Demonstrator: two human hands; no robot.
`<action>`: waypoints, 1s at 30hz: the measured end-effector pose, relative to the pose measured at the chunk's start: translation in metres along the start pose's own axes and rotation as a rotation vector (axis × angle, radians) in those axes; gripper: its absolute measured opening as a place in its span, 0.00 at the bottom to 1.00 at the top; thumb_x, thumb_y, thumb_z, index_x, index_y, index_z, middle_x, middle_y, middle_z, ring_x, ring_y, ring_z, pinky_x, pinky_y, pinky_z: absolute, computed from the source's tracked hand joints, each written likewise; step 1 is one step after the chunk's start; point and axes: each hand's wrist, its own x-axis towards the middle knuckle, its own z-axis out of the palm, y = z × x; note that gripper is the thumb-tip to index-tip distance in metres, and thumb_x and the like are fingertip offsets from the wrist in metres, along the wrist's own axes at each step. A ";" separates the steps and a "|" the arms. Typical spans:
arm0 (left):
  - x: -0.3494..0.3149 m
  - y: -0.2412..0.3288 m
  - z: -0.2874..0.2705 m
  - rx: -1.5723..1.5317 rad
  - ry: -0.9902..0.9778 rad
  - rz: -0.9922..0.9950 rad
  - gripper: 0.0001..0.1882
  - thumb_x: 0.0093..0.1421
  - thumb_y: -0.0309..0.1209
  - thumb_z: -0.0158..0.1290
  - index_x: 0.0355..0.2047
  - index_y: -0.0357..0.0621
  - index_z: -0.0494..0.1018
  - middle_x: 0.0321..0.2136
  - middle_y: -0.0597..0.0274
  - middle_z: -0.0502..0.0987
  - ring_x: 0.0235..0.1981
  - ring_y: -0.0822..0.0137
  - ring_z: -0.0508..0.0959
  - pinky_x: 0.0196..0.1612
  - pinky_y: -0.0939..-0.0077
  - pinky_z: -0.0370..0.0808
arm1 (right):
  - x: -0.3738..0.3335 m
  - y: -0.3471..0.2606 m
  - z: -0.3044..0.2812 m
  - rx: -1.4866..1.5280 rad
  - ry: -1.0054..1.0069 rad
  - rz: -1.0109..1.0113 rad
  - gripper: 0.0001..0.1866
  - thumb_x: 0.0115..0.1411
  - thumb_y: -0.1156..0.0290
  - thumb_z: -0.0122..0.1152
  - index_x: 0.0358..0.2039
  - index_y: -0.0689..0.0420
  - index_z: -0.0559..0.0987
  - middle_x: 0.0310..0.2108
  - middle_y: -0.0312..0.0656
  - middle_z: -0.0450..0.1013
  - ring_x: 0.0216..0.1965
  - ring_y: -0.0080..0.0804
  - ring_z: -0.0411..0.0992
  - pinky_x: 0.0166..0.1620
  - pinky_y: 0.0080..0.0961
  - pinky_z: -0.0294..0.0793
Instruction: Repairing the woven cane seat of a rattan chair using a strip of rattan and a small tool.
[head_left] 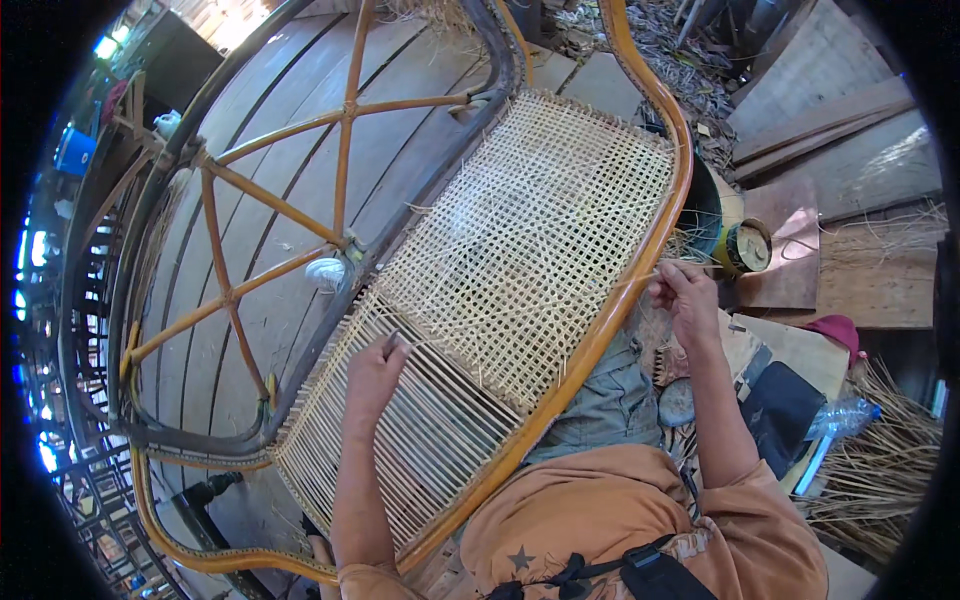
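My left hand (375,372) rests on the cane seat panel (500,290), fingers pinched shut on a small dark tool (392,343) at the edge of the finished weave. My right hand (685,295) sits just outside the orange rattan frame (640,270), fingers closed on a thin cane strand (648,277). Beyond it stands a yellow tin (745,247), then wooden boards (830,130).

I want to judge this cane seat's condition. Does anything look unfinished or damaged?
The woven seat panel is only part woven: by the left hand bare parallel strands lack cross-weave. Loose ends poke out along the edges.
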 end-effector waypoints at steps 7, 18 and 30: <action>0.067 -0.036 -0.003 -0.014 0.124 0.073 0.13 0.55 0.34 0.53 0.30 0.34 0.72 0.16 0.61 0.70 0.20 0.70 0.70 0.27 0.72 0.67 | 0.056 0.006 0.012 -0.144 0.026 -0.158 0.07 0.59 0.69 0.57 0.32 0.60 0.77 0.21 0.31 0.71 0.18 0.16 0.68 0.19 0.11 0.63; 0.119 -0.067 0.003 -0.043 0.070 0.027 0.13 0.54 0.34 0.52 0.29 0.34 0.74 0.16 0.62 0.71 0.18 0.71 0.70 0.25 0.75 0.68 | 0.083 0.006 0.020 -0.769 0.202 -0.586 0.09 0.53 0.68 0.59 0.30 0.62 0.77 0.22 0.39 0.70 0.29 0.27 0.70 0.34 0.24 0.68; 0.133 -0.069 0.010 0.065 0.013 -0.125 0.16 0.49 0.39 0.52 0.28 0.37 0.76 0.25 0.43 0.76 0.31 0.48 0.77 0.37 0.59 0.71 | 0.077 0.018 0.006 -0.996 0.131 -0.675 0.09 0.55 0.68 0.58 0.31 0.61 0.76 0.29 0.42 0.71 0.31 0.33 0.69 0.38 0.27 0.68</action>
